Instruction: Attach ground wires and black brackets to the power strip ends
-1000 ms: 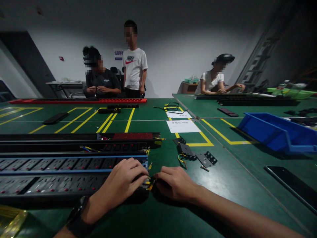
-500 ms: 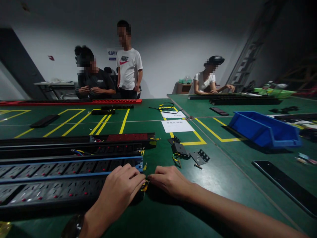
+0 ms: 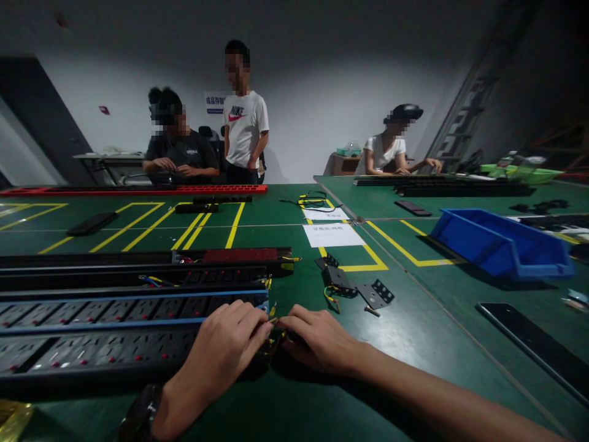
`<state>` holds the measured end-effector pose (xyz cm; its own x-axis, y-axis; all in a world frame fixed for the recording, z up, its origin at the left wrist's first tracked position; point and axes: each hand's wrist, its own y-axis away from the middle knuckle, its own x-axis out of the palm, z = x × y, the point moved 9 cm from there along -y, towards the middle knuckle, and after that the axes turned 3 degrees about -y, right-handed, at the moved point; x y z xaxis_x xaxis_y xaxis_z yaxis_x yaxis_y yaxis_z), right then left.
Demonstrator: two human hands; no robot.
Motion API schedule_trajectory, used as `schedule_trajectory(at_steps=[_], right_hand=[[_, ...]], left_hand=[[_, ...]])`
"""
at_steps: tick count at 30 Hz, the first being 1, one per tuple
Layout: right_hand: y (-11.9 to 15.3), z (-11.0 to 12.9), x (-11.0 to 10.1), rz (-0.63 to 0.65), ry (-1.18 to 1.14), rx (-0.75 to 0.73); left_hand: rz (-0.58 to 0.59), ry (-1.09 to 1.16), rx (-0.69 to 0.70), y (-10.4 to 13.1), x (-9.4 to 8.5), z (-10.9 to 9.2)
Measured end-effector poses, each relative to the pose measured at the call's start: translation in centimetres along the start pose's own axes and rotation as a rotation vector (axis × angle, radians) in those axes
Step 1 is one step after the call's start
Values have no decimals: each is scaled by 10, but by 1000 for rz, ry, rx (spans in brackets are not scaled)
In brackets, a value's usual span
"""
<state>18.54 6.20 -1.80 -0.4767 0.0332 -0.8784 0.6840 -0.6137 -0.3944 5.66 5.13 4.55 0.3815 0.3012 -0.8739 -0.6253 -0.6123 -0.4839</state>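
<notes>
Long black socket strips lie side by side at the left, one edged in blue. At the right end of the nearest strip, my left hand pinches a small thin piece, too small to name. Just to its right is my right hand, fingers curled together beside yellow-green wires; what its fingertips hold, if anything, is hidden. Black metal brackets and a screw rest on the green table beyond my right hand.
A blue bin and a phone are on the right. White paper lies mid-table. Farther back are a red strip, a standing person and two seated people. Gold wrapping shows at lower left.
The view has shifted slightly, moving the scene rightward. My fingertips have parted a little at the strip's end, and a thin piece now shows between them.
</notes>
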Motion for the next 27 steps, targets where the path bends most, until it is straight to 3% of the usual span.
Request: schedule_trajectory(at_steps=[5,11,16,22,27], right_hand=[[2,5,0,-10,-28,-48],[4,4,-7,-145,-82,-86],[5,11,-6,-143,-98,-163],[5,5,-12,-179,-67,-72],[5,8,-8,-179,-74,-112]], left_hand=[[-21,73,-55,0,-3,1],[-16,202,-201,1,-1,14],[-14,262,-278,3,2,22],[48,387,-375,4,12,28],[60,494,-477,4,13,34]])
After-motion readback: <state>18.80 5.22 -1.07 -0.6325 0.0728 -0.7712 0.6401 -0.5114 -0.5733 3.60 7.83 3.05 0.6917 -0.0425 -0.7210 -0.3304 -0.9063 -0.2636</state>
